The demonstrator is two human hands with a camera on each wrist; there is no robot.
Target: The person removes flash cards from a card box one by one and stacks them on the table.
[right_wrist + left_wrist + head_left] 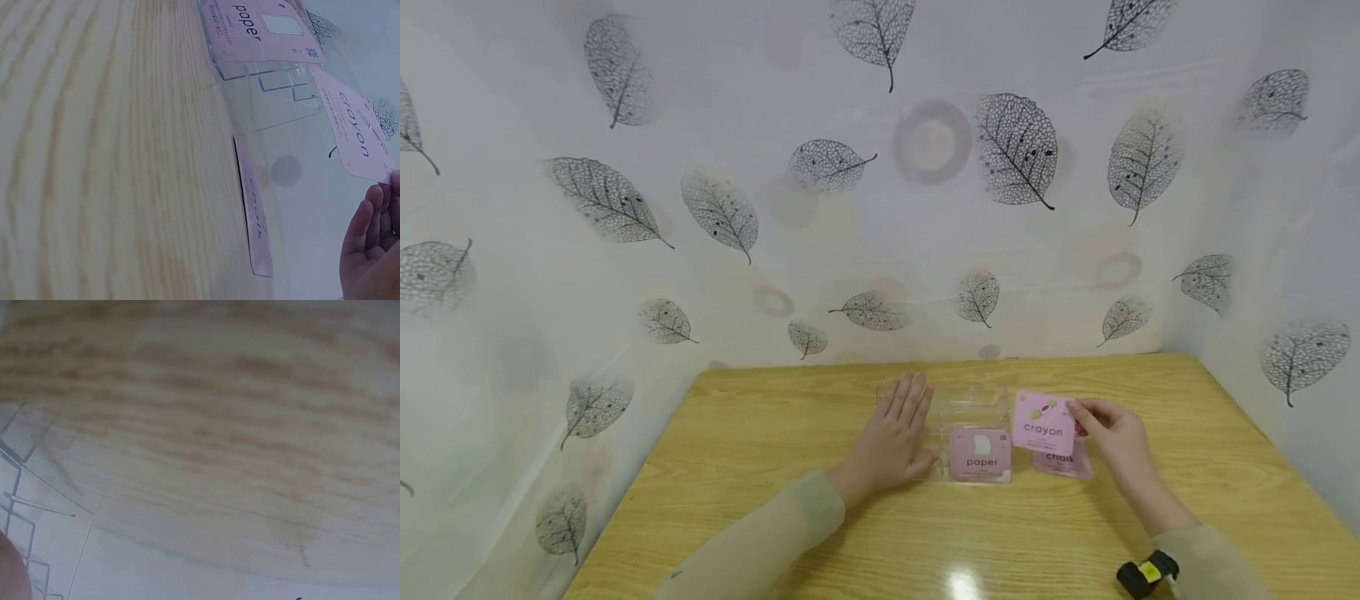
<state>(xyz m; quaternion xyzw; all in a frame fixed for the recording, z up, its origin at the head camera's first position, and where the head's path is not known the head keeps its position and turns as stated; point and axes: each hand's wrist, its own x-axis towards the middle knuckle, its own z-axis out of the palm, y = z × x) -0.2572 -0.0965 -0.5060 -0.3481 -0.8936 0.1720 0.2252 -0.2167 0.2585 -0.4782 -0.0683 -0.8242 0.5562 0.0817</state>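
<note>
Head view has the left hand (pixel 887 442) spread flat with straight fingers on the left part of the clear case (pixel 970 407), while the right hand (pixel 1116 437) pinches the crayon card (pixel 1041 423) just right of it. The work looks partway along: the paper card (pixel 981 458) sits in the case between the hands, the crayon and chalk cards are outside, and whether cards are going in or out I cannot tell. Right wrist view shows the chalk card (pixel 254 215) apart from the held card, where the head view has them overlapping
</note>
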